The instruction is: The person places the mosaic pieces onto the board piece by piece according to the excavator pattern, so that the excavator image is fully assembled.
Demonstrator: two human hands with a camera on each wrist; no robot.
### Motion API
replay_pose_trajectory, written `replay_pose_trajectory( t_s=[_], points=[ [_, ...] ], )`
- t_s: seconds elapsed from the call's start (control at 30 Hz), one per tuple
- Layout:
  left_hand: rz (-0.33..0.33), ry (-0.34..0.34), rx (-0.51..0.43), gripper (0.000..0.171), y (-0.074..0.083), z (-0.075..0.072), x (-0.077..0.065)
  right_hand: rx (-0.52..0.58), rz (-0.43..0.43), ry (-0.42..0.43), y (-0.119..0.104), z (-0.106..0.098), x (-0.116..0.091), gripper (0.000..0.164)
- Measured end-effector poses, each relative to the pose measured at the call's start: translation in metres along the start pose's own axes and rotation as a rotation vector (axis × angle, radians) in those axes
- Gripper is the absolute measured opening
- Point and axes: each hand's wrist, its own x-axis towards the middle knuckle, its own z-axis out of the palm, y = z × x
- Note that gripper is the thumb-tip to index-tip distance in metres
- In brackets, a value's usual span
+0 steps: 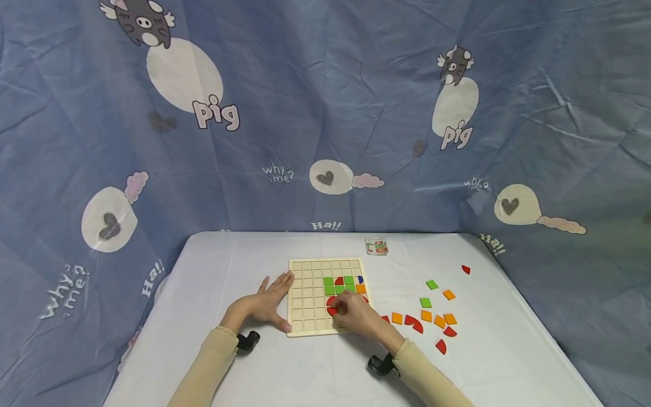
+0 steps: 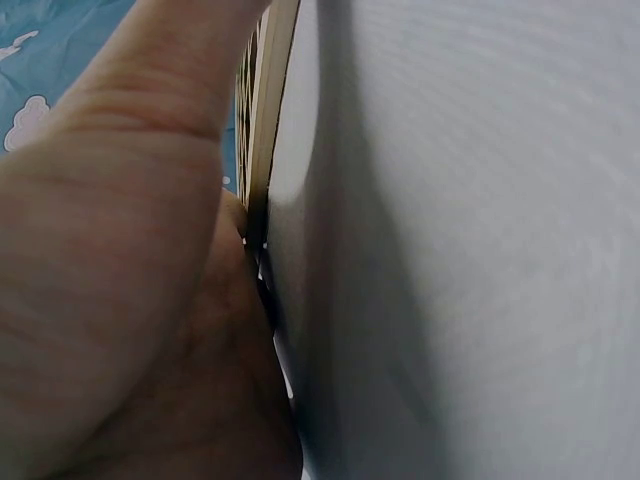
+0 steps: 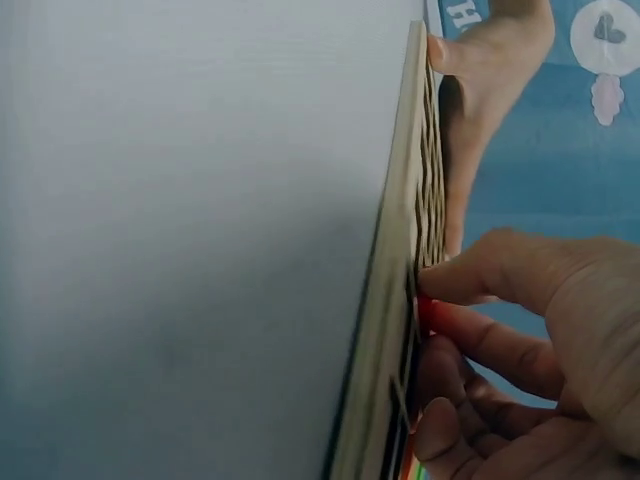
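Observation:
A pale wooden grid board [image 1: 305, 295] lies on the white table. My left hand [image 1: 264, 304] rests at its left edge, fingers spread and fairly straight, with the thumb by the near corner. Over the lower middle of the board, my right hand [image 1: 357, 314] pinches a red quarter-circle tile [image 3: 427, 314] between thumb and forefinger, down at the grid. Another red tile [image 1: 331, 301] sits just above those fingertips. Green tiles [image 1: 348, 280], an orange square [image 1: 360, 289] and a blue piece [image 1: 360, 280] fill cells toward the right. My right hand hides some cells.
Right of the board lie several loose orange squares [image 1: 426, 316], green squares [image 1: 432, 284] and red quarter-circles [image 1: 441, 346]. A small clear box [image 1: 376, 246] with coloured pieces stands at the back. A blue printed cloth [image 1: 285, 124] hangs behind the table.

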Motion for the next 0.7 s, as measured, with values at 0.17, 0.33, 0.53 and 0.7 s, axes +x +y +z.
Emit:
replay_pose_trajectory(
  t_s=[0.17,0.33,0.53,0.7],
  points=[
    [0.007,-0.004,0.001,0.141,-0.0010,0.0003,0.0004,0.010,0.038,-0.002,0.0005,-0.0004,0.0023,0.010],
    [0.008,-0.010,-0.006,0.141,-0.0018,0.0010,0.0006,0.007,0.035,0.027,-0.0017,0.0011,0.0023,0.010],
    [0.007,-0.013,-0.001,0.141,-0.0016,0.0009,0.0003,0.039,0.038,0.049,-0.0032,0.0023,0.0012,0.011],
    [0.002,-0.009,0.006,0.141,-0.0015,0.0005,0.0006,0.071,0.043,0.061,-0.0013,-0.0006,-0.0002,0.015]
  ],
)
